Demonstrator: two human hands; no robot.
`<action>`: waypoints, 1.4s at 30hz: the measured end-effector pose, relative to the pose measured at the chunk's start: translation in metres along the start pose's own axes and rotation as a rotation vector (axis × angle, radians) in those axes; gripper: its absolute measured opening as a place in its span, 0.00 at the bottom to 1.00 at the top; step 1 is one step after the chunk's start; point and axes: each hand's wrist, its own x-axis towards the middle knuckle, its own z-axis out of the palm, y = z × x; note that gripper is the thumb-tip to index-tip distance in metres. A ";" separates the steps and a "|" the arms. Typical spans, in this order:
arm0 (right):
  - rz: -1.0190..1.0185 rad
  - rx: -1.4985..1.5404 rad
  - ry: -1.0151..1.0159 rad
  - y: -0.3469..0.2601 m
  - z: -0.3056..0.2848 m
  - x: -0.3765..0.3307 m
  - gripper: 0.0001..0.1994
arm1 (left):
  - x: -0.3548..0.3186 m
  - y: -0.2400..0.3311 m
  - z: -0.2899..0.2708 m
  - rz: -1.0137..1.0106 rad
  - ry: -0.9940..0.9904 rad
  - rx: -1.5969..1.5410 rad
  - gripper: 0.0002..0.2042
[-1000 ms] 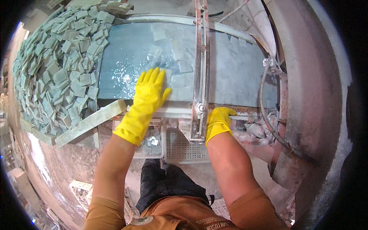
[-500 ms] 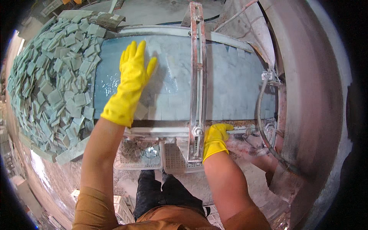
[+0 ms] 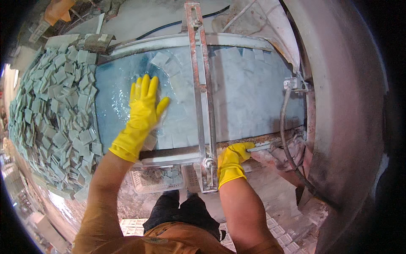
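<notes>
My left hand (image 3: 143, 108), in a yellow rubber glove, lies flat with fingers spread on the wet blue belt (image 3: 249, 97), pressing on pale square tiles (image 3: 177, 86) lying there. My right hand (image 3: 231, 160), also gloved in yellow, grips the near metal edge of the belt frame (image 3: 177, 153) beside an upright metal bar (image 3: 203, 97) that crosses the belt. More square tiles lie on the belt at the far side.
A big heap of grey-green square tiles (image 3: 53, 118) fills the left. A white plastic crate (image 3: 156, 180) with tiles sits under the belt edge. A hose (image 3: 284, 122) and a large curved drum wall (image 3: 347, 106) stand at right.
My left hand swung from the belt's middle out to the far left, then came back right onto the tiles. My right hand stayed on the frame edge.
</notes>
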 end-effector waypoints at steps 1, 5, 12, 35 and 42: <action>0.002 -0.007 0.000 0.003 0.001 0.002 0.34 | 0.001 0.015 0.005 -0.075 -0.093 0.064 0.41; 0.021 -0.005 -0.023 0.010 0.009 0.009 0.33 | 0.038 0.064 0.024 -0.198 0.016 0.003 0.42; -0.015 0.019 0.083 0.024 0.038 0.071 0.32 | 0.009 0.100 0.019 -0.069 0.023 -0.155 0.41; 0.067 0.180 -0.112 -0.017 0.002 -0.002 0.31 | -0.033 -0.163 -0.088 -0.423 -0.056 0.618 0.48; 0.161 0.081 -0.159 -0.040 -0.023 -0.042 0.33 | -0.032 -0.111 -0.116 -0.244 -0.053 0.209 0.34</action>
